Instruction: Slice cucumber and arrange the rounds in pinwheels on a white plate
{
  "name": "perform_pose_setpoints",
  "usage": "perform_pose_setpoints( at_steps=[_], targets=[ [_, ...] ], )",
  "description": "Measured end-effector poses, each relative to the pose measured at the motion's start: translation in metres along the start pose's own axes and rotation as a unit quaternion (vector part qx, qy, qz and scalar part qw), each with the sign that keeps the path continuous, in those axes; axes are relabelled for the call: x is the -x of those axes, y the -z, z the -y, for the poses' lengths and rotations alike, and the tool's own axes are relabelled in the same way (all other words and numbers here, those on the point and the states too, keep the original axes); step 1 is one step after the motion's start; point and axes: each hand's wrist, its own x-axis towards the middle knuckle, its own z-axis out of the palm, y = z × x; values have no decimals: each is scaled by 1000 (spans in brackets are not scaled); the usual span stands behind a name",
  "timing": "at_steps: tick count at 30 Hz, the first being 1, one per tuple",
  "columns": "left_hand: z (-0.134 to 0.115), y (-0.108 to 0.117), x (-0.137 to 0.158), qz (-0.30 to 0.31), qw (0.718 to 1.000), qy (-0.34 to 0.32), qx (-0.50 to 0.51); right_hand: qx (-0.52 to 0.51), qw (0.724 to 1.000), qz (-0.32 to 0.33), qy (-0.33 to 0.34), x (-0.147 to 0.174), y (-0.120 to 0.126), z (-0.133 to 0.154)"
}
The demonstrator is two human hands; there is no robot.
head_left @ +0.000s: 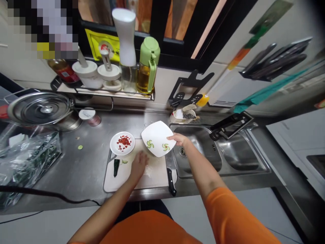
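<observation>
My right hand grips the right edge of a white squarish plate, tilted above the back right of the cutting board. Two fans of thin green slices lie on its near part. Just left of and below the plate, my left hand is over the white cutting board, fingers apart and holding nothing I can see. A dark green cucumber piece and a few pale green slices lie on the board. A black-handled knife rests along its right edge.
A small white plate of red bits sits at the board's back left. A double sink is on the right. At left are a lidded pot, a round container and bagged greens. A condiment rack hangs behind.
</observation>
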Motion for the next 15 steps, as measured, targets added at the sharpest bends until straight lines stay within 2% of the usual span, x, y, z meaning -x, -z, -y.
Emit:
perform_pose_setpoints(
  at_steps=[2,4,5,7,9,12,15],
  targets=[
    [-8,-1,-7,-112,984,-118,-78,-20,1000,-9,2,-12,-5,-7],
    [-15,-4,-14,-174,925,-249,-227,-30,1000,-6,-1,-17,-9,-10],
    [-18,-8,-18,-176,891,-292,-301,-32,999,-1,-7,-18,-11,-11],
    [-21,-19,-27,-165,837,-319,-413,-38,999,11,-23,-17,-14,-14],
    [-21,-35,-33,-164,807,-307,-477,-52,998,17,-32,-14,-15,-17],
    [-19,-60,-38,-160,787,-298,-516,-76,997,6,-30,-12,-16,-22],
    [-15,-81,-39,-139,768,-339,-526,-89,996,1,-31,-12,-15,-25]
  ],
)
